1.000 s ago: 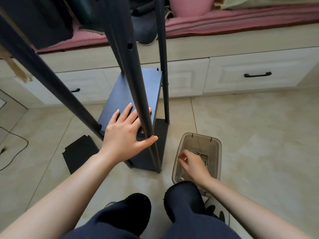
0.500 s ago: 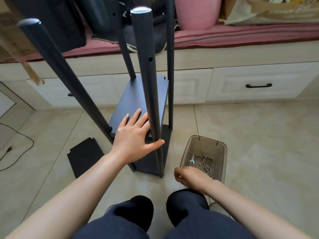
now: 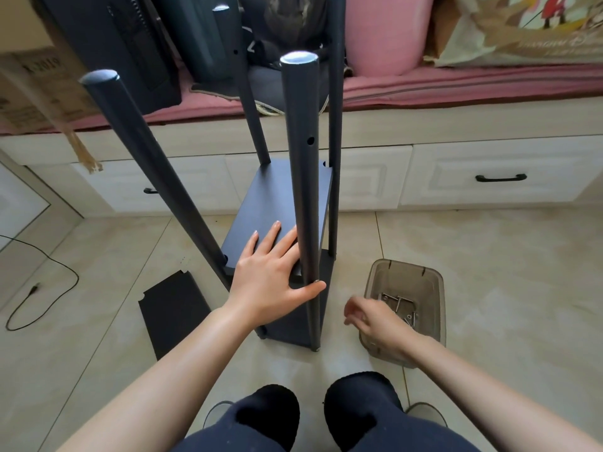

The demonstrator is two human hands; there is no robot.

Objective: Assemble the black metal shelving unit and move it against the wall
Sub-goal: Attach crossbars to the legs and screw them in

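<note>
- The black metal shelving unit (image 3: 293,203) stands on the tiled floor (image 3: 489,272) in front of a cream drawer bench, partly built: four round black posts rise from a lower black shelf panel near the floor, and a second flat black panel (image 3: 280,194) sits between them a little higher.
- The upper stretches of the posts are bare, with an open bolt hole (image 3: 310,140) showing on the nearest post, so more shelves look yet to be fitted.
- A loose flat black panel (image 3: 173,313) lies on the floor just left of the unit, not yet mounted.
- The unit seems to need moving against the wall once it is built.
- The left hand (image 3: 270,275) lies flat on the second panel, fingers straight and spread, thumb touching the nearest post; it grips nothing.
- The right hand (image 3: 375,321) hangs at the near rim of a translucent brown plastic tub (image 3: 435,308), fingers curled; motion blur hides whether it holds anything.
- The tub holds loose silver screws and metal fittings (image 3: 401,308).
</note>
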